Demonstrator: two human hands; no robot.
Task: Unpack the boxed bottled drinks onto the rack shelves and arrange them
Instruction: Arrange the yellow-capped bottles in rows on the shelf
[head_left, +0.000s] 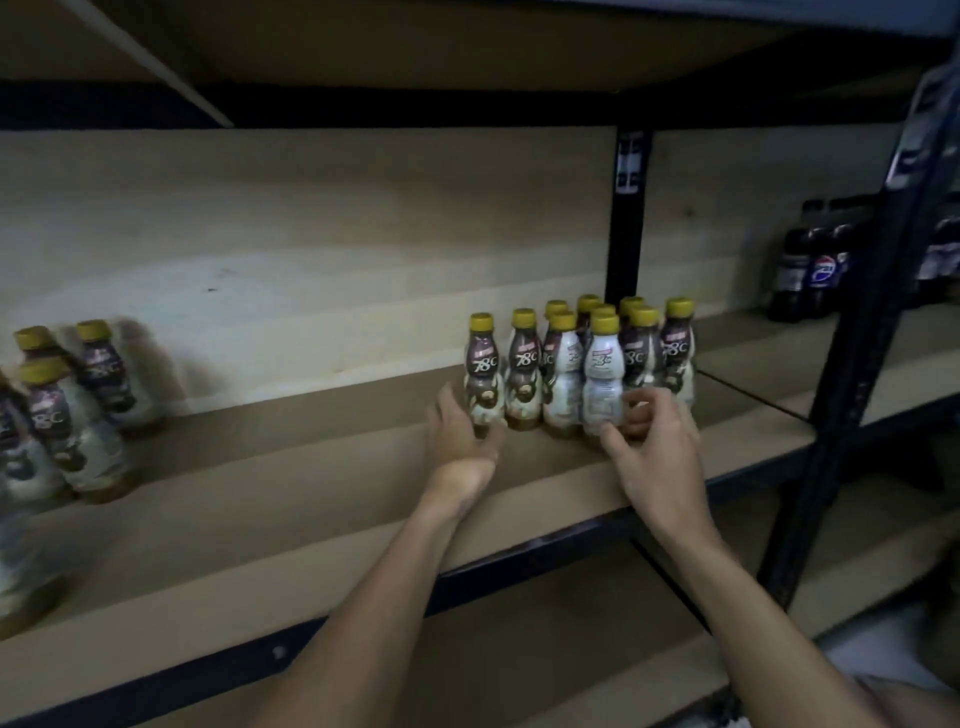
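Note:
Several small yellow-capped "78°C" drink bottles (582, 358) stand clustered near the right end of the brown shelf board (311, 467). My left hand (460, 431) is cupped round the base of the leftmost bottle (484, 374) of the cluster. My right hand (652, 441) has thumb and fingers curled round the base of a front bottle with a white label (602, 379). A second group of the same bottles (62, 410) stands blurred at the far left of the shelf.
A black upright post (626, 218) rises behind the cluster and another black post (852, 395) stands at the right. Dark cola bottles (815, 265) stand on the neighbouring shelf at the right. A lower shelf (519, 649) lies below.

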